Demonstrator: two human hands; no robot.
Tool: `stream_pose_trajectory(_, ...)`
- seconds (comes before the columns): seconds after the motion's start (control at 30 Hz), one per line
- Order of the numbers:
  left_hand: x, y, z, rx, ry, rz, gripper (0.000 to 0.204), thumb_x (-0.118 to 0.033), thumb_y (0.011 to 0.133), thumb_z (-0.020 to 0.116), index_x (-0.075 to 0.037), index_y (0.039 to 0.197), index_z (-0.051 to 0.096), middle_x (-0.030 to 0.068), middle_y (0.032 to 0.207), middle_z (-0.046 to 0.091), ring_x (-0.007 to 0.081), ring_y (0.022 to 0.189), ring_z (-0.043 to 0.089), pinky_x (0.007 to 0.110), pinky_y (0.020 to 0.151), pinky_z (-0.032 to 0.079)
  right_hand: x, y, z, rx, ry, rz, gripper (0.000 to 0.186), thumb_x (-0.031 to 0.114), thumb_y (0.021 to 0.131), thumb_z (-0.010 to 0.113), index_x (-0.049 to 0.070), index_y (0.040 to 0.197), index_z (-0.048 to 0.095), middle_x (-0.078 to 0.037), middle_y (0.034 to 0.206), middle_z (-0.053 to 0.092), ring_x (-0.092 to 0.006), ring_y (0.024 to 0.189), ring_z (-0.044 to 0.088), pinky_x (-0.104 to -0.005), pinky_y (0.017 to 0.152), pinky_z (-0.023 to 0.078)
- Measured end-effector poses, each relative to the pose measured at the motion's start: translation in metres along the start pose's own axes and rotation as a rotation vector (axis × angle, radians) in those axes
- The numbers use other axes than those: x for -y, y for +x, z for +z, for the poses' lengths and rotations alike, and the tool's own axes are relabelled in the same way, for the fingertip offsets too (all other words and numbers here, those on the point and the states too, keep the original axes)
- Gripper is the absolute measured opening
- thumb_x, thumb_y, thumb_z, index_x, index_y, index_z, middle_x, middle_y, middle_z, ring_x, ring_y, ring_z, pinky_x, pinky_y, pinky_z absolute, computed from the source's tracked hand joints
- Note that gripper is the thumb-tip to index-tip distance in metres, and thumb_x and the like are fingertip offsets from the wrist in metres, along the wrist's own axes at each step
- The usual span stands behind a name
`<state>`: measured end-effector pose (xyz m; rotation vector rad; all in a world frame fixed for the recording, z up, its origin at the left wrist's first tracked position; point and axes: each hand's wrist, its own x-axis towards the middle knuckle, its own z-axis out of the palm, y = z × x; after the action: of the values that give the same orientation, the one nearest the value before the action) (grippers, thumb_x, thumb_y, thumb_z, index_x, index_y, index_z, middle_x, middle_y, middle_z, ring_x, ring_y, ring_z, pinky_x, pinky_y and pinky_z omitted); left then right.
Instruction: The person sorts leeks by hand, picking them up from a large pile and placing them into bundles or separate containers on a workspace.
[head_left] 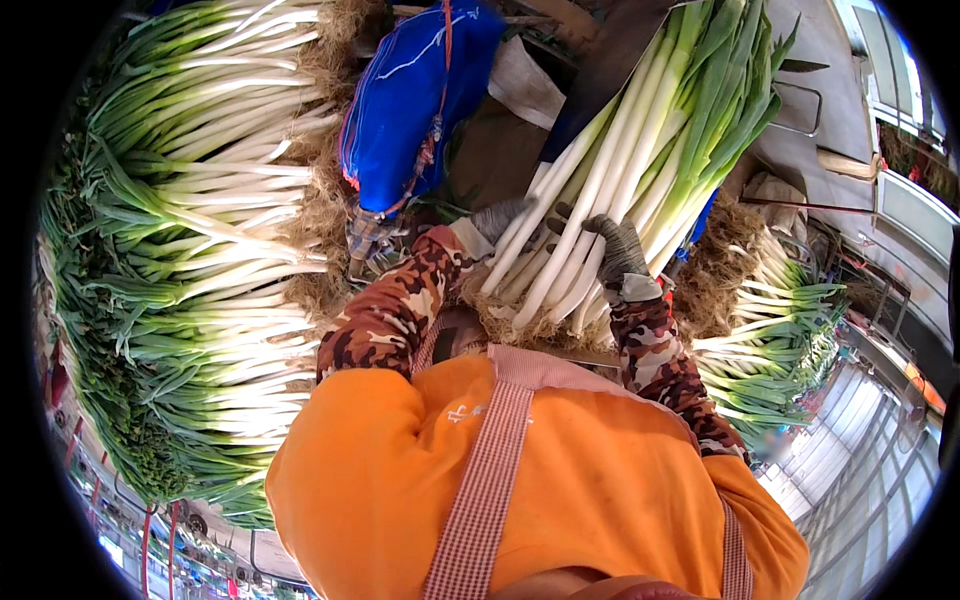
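Note:
In front of me stands a thick bundle of long green onions (618,150), tilted, with white stalks and hairy roots toward my body and green leaves pointing away to the right. My left hand (498,220), in a grey glove, is at the bundle's left side, its fingertips partly hidden by the stalks. From the right, my gloved right hand (622,252) has its fingers curled over the white stalks. Both forearms wear camouflage sleeves. The onions' root ends hang just before my chest.
A tall pile of green onions (220,270) lines my left side, roots facing me. A smaller pile (770,330) lies to the right. Beyond my left hand is a blue cloth bundle (425,95) tied with cord. A grey panel with a metal handle (800,108) stands at the far right.

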<state>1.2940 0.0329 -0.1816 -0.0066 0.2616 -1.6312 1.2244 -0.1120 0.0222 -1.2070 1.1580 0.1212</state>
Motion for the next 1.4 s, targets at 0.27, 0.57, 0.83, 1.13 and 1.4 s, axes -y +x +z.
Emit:
stream_pose_trajectory(0.27, 0.008, 0.010, 0.029, -0.308, 0.174, 0.205, 0.043, -0.036, 0.096, 0.058, -0.001, 0.121, 0.062, 0.0175, 0.101, 0.069, 0.0248, 0.083, 0.068, 0.036, 0.071, 0.059, -0.010, 0.002, 0.033, -0.219, -0.670, -0.327, 0.052, 0.029, 0.074, 0.083, -0.009, 0.104, 0.062, -0.014, 0.090, 0.068, -0.0182, 0.078, 0.065, -0.0298, 0.066, 0.053)
stream_pose_trajectory(0.57, 0.001, 0.003, 0.037, -0.325, 0.273, 0.105, 0.032, -0.030, 0.093, 0.063, -0.007, 0.114, 0.066, 0.0107, 0.097, 0.069, 0.0181, 0.083, 0.064, 0.031, 0.075, 0.054, -0.011, 0.004, 0.019, -0.075, -0.470, -0.216, 0.041, 0.015, 0.071, 0.084, -0.009, 0.099, 0.067, -0.013, 0.085, 0.070, -0.0185, 0.071, 0.066, -0.0300, 0.066, 0.054)
stream_pose_trajectory(0.83, 0.029, 0.051, -0.021, -0.866, 0.970, 0.454, 0.054, -0.049, 0.092, 0.058, 0.000, 0.112, 0.065, 0.0134, 0.092, 0.069, 0.0224, 0.080, 0.065, 0.035, 0.073, 0.052, -0.030, 0.024, 0.016, -0.146, -0.626, -0.343, 0.056, 0.030, 0.060, 0.089, -0.008, 0.094, 0.067, -0.021, 0.078, 0.069, -0.0325, 0.072, 0.069, -0.0370, 0.068, 0.055)
stream_pose_trajectory(1.13, 0.017, 0.032, 0.039, -0.657, 0.531, 0.327, 0.037, -0.042, 0.095, 0.055, -0.009, 0.105, 0.067, 0.0090, 0.090, 0.066, 0.0197, 0.073, 0.061, 0.032, 0.066, 0.052, -0.019, 0.014, 0.018, -0.167, -0.870, -0.481, 0.047, 0.029, 0.069, 0.085, -0.007, 0.094, 0.067, -0.018, 0.076, 0.069, -0.0281, 0.069, 0.068, -0.0365, 0.066, 0.054)
stream_pose_trajectory(1.4, 0.024, 0.032, 0.029, -0.728, 0.493, 0.446, 0.059, -0.056, 0.088, 0.061, -0.005, 0.116, 0.065, 0.0127, 0.105, 0.068, 0.0244, 0.094, 0.063, 0.034, 0.086, 0.049, -0.012, 0.014, 0.030, -0.219, -1.111, -0.380, 0.046, 0.028, 0.070, 0.084, -0.006, 0.095, 0.067, -0.019, 0.081, 0.071, -0.0313, 0.076, 0.070, -0.0387, 0.069, 0.055)
